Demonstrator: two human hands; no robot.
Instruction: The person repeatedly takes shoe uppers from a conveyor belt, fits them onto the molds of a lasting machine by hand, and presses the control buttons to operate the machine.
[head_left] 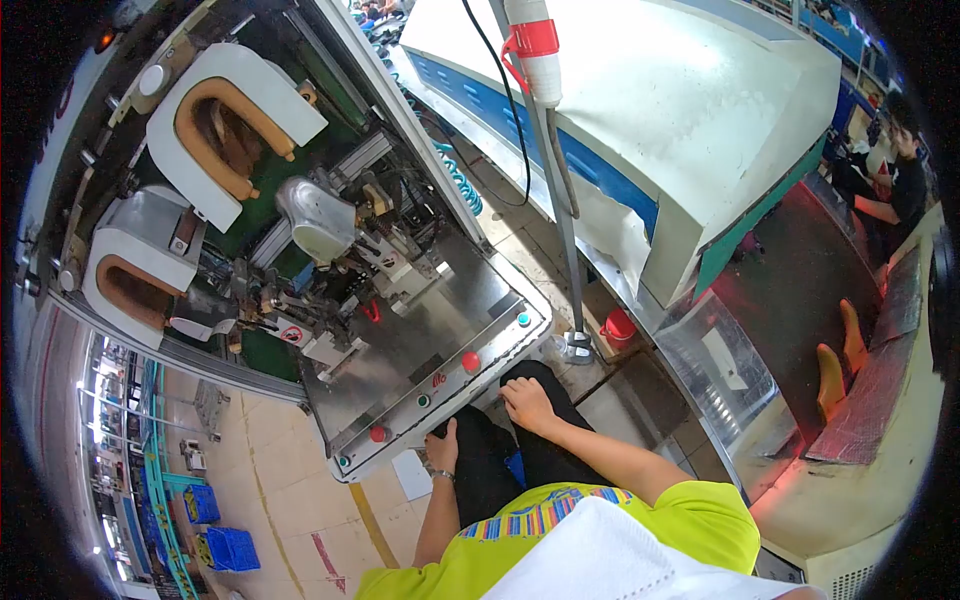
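Note:
My left hand [441, 447] lies at my thigh near the machine's front edge, its thumb raised and the other fingers mostly hidden against my dark trousers. My right hand [528, 403] rests on my other thigh, fingers spread loosely, holding nothing. Just ahead of both hands is the machine's metal front panel [450, 385], with a red button [471, 362] and a green button [423, 401]. Farther in, the machine holds a rounded silver form [318, 220] among clamps, and white housings with tan U-shaped pads [215, 150].
At the right stands a white and blue machine [680, 110] beside a conveyor with two orange shoe-shaped pieces [830, 380]. A grey post [565, 240] and red bucket [619, 325] stand ahead. Blue crates [232, 549] sit lower left. A person [905, 195] sits far right.

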